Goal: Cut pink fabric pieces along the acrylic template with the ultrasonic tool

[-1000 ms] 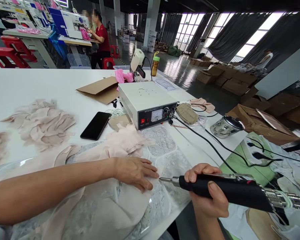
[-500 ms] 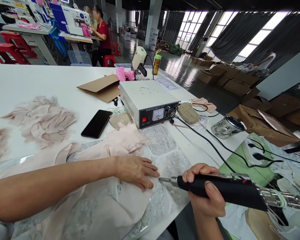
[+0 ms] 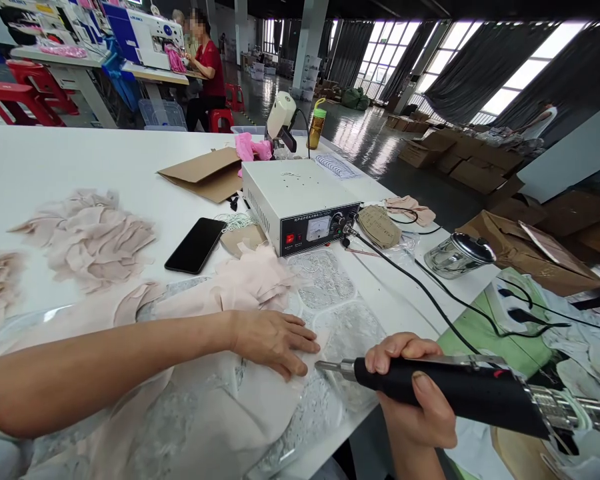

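Note:
My left hand (image 3: 275, 341) lies flat with fingers stretched out, pressing thin pale pink fabric (image 3: 260, 407) against a clear, patterned plastic template (image 3: 353, 327). In my right hand (image 3: 423, 393) is an ultrasonic cutter (image 3: 430, 383) with a black body and a narrow metal tip. The fingers wrap round its body. Its tip points left and rests at or just above the fabric edge, close to my left thumb; I cannot tell whether it touches. Just beyond my left hand lies a bunch of cut fabric pieces (image 3: 250, 277).
A control box (image 3: 300, 200) with a lit red switch stands behind the work, its black cable (image 3: 405, 277) running to the right. Around it are a phone (image 3: 196, 245), a fabric heap (image 3: 97, 237), a lidded metal container (image 3: 459, 255) and cardboard (image 3: 205, 173). A person (image 3: 207, 70) sits at a sewing machine.
The cutter's body has dropped slightly, and its tip has shifted a little down and left along the fabric edge. My left hand has stayed in place.

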`<state>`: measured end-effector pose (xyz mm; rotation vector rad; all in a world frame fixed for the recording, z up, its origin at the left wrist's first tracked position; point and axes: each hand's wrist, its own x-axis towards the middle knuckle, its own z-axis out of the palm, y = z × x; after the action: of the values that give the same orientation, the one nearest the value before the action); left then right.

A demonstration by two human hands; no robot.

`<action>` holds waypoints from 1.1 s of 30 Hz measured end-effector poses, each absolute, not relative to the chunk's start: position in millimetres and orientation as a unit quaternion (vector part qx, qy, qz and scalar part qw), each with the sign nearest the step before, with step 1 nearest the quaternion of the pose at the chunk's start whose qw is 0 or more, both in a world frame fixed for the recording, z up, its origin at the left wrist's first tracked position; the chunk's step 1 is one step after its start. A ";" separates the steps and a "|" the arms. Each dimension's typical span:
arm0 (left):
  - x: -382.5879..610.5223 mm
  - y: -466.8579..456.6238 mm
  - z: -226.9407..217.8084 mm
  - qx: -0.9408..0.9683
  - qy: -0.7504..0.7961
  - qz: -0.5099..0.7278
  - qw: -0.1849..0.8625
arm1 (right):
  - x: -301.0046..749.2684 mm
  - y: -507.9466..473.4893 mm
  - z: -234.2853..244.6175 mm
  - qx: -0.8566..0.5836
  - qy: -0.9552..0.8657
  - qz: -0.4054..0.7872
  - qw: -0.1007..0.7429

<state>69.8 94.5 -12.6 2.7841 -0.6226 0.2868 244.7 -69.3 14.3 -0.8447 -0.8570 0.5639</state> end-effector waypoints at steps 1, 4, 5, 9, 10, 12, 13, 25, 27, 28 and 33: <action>69.8 94.4 -12.7 0.962 -0.218 0.098 0.134 | 243.5 -70.3 14.7 -0.390 -0.398 0.265 0.787; 70.1 94.3 -12.6 0.959 -0.211 0.105 0.154 | 240.5 -71.4 15.6 -0.388 -0.402 0.273 0.783; 70.2 94.2 -12.6 0.958 -0.205 0.106 0.168 | 239.6 -71.1 15.8 -0.390 -0.402 0.275 0.782; 70.0 94.0 -13.1 0.954 -0.187 0.094 0.212 | 237.5 -69.5 16.3 -0.394 -0.403 0.277 0.778; 70.0 94.0 -13.1 0.954 -0.185 0.092 0.215 | 237.4 -69.3 16.3 -0.395 -0.404 0.277 0.777; 70.0 94.1 -13.0 0.955 -0.187 0.092 0.209 | 237.7 -69.3 16.2 -0.396 -0.406 0.279 0.775; 70.1 94.2 -12.9 0.957 -0.191 0.092 0.199 | 238.1 -69.3 16.2 -0.396 -0.407 0.281 0.774; 69.4 94.5 -12.9 0.952 -0.185 0.081 0.229 | 231.9 -77.4 21.3 -0.396 -0.397 0.291 0.775; 69.5 94.5 -11.7 0.954 -0.187 0.075 0.221 | 229.5 -78.7 21.8 -0.392 -0.399 0.294 0.775; 69.6 94.4 -11.0 0.956 -0.189 0.074 0.214 | 228.5 -79.0 21.8 -0.390 -0.401 0.297 0.774; 70.3 93.6 -7.9 0.961 -0.186 0.043 0.201 | 226.4 -78.7 20.3 -0.388 -0.404 0.311 0.768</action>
<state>70.3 93.6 -7.9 2.6845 -0.5208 0.1200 226.4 -78.7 20.3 -0.8414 -0.8760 0.6743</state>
